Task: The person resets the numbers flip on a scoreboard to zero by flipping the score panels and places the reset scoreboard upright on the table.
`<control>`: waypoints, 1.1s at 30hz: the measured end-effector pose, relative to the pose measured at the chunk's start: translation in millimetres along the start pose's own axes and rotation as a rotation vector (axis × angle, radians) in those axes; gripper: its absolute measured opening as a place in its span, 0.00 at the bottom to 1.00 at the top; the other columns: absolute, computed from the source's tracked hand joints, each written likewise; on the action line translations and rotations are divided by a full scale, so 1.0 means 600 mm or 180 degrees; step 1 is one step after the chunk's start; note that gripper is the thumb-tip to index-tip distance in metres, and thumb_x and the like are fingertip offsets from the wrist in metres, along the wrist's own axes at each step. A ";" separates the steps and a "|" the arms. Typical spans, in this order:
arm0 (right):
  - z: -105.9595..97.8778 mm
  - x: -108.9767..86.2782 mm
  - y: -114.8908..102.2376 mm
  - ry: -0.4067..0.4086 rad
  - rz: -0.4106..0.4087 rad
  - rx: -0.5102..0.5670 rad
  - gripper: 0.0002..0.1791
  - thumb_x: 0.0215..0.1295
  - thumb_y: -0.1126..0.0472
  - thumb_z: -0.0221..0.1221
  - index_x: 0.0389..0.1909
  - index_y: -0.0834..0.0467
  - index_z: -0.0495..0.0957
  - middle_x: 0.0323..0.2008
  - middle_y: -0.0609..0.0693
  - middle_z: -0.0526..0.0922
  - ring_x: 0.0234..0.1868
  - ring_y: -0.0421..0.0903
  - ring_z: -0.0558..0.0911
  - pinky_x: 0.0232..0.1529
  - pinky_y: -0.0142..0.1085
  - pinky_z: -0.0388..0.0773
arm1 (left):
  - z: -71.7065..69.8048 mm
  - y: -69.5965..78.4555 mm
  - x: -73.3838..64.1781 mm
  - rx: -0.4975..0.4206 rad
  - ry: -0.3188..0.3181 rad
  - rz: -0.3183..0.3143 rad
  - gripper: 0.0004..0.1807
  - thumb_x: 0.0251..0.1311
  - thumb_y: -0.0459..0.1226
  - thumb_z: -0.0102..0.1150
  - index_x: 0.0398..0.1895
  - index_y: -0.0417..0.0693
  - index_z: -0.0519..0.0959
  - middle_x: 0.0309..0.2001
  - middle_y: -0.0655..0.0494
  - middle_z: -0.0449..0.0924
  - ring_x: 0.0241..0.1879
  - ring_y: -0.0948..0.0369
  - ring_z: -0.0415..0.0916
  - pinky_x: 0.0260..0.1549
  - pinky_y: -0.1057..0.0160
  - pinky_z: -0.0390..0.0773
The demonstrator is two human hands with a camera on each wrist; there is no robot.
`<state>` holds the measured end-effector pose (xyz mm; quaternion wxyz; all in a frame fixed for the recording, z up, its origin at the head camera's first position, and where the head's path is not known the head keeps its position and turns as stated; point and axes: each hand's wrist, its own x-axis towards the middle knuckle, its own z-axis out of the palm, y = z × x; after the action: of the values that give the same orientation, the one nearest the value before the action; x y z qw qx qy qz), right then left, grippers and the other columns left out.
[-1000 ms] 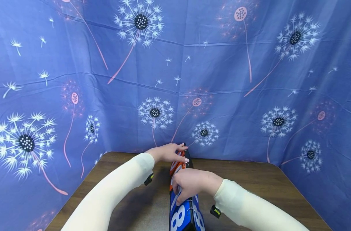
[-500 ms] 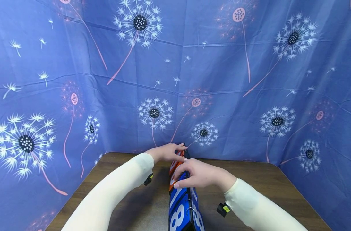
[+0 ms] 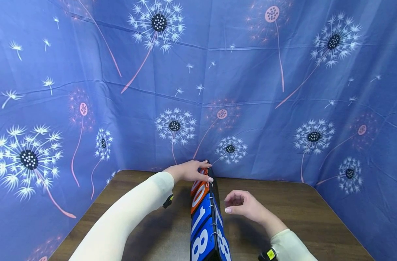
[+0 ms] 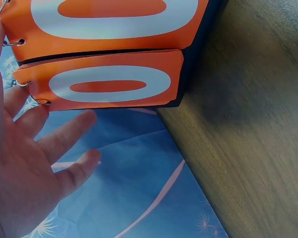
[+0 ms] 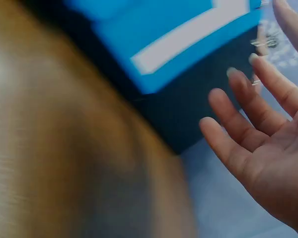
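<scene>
A flip scoreboard point(image 3: 203, 217) stands like a tent on the table, with number cards on metal rings along its top edge. Its left face shows orange 0 cards point(image 4: 111, 85) toward the far end and a blue 1 and a blue 8 toward me. On the right face I see a blue 8, another blue card and bare black board point(image 5: 188, 109). My left hand point(image 3: 189, 171) rests at the far end of the top edge, fingers spread and touching near the rings. To the right of the scoreboard, apart from it, my right hand point(image 3: 247, 206) hovers with loosely bent fingers, holding nothing.
The brown wooden table point(image 3: 283, 203) extends on both sides of the scoreboard. Behind it and at its sides hangs a blue curtain point(image 3: 257, 145) printed with dandelions. A small black device point(image 3: 267, 255) sits at my right wrist, another point(image 3: 168, 201) at the left.
My right hand has lifted off the scoreboard's top and moved right, away from it, uncovering the cards in the middle. The left hand stays at the far end.
</scene>
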<state>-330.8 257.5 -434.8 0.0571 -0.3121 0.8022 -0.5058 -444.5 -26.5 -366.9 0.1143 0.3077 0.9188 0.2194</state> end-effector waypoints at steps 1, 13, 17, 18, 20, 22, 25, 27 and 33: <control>0.007 -0.003 0.012 0.0015 0.0050 0.0067 0.17 0.66 0.64 0.67 0.51 0.69 0.79 0.46 0.71 0.83 0.43 0.44 0.85 0.45 0.33 0.83 | 0.001 0.000 0.000 -0.0003 0.0003 0.0002 0.45 0.55 0.75 0.57 0.77 0.79 0.63 0.84 0.60 0.48 0.83 0.50 0.47 0.79 0.42 0.54; 0.054 -0.004 0.063 0.0021 0.0321 0.0387 0.17 0.67 0.61 0.67 0.53 0.63 0.78 0.50 0.61 0.83 0.47 0.49 0.85 0.51 0.34 0.83 | 0.002 0.002 0.000 -0.0061 -0.0013 -0.0022 0.45 0.54 0.75 0.58 0.77 0.80 0.63 0.84 0.60 0.47 0.84 0.49 0.45 0.78 0.39 0.54; 0.058 -0.003 0.066 0.0119 0.0339 0.0336 0.16 0.67 0.60 0.67 0.52 0.61 0.79 0.49 0.61 0.84 0.46 0.47 0.84 0.51 0.34 0.82 | 0.001 0.002 -0.002 -0.0075 -0.0017 -0.0053 0.45 0.55 0.75 0.58 0.77 0.81 0.63 0.84 0.61 0.47 0.84 0.50 0.45 0.79 0.40 0.54; 0.058 -0.002 0.066 0.0132 0.0327 0.0321 0.16 0.67 0.60 0.67 0.52 0.61 0.79 0.49 0.61 0.84 0.46 0.47 0.84 0.51 0.35 0.81 | 0.001 0.002 -0.003 -0.0079 -0.0018 -0.0056 0.45 0.55 0.75 0.58 0.77 0.80 0.63 0.84 0.61 0.47 0.84 0.50 0.45 0.79 0.40 0.54; 0.059 -0.002 0.066 0.0138 0.0311 0.0298 0.16 0.67 0.60 0.66 0.53 0.60 0.79 0.50 0.61 0.84 0.47 0.48 0.84 0.51 0.35 0.81 | 0.000 0.003 -0.003 -0.0091 -0.0017 -0.0048 0.45 0.55 0.74 0.58 0.77 0.79 0.63 0.84 0.61 0.47 0.84 0.50 0.45 0.79 0.40 0.53; 0.060 -0.002 0.066 0.0131 0.0313 0.0276 0.16 0.68 0.60 0.66 0.53 0.59 0.79 0.50 0.61 0.84 0.48 0.48 0.84 0.52 0.35 0.81 | 0.000 0.003 -0.004 -0.0105 -0.0016 -0.0041 0.45 0.55 0.74 0.58 0.77 0.79 0.63 0.84 0.61 0.47 0.84 0.50 0.45 0.79 0.40 0.53; 0.059 -0.001 0.066 0.0113 0.0339 0.0228 0.15 0.68 0.59 0.66 0.53 0.59 0.79 0.47 0.60 0.83 0.45 0.47 0.83 0.50 0.35 0.80 | 0.002 0.002 -0.003 -0.0110 -0.0017 -0.0025 0.45 0.56 0.74 0.58 0.77 0.79 0.63 0.84 0.61 0.47 0.84 0.50 0.45 0.79 0.40 0.54; 0.057 -0.001 0.066 0.0113 0.0367 0.0168 0.14 0.68 0.58 0.66 0.50 0.59 0.80 0.43 0.59 0.81 0.42 0.45 0.81 0.46 0.35 0.79 | 0.003 0.001 -0.003 -0.0109 -0.0016 -0.0030 0.44 0.56 0.74 0.58 0.77 0.80 0.63 0.84 0.62 0.47 0.84 0.51 0.45 0.79 0.40 0.53; 0.039 -0.007 0.069 0.0123 0.0437 0.0015 0.10 0.70 0.56 0.65 0.37 0.60 0.81 0.32 0.50 0.79 0.35 0.43 0.79 0.38 0.34 0.76 | 0.006 0.001 -0.002 -0.0101 0.0006 -0.0050 0.45 0.55 0.74 0.58 0.77 0.80 0.62 0.84 0.64 0.47 0.84 0.51 0.45 0.79 0.40 0.53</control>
<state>-336.4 253.8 -482.2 0.0769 -0.2463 0.8215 -0.5086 -442.2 -25.6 -369.6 0.1200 0.2984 0.9177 0.2333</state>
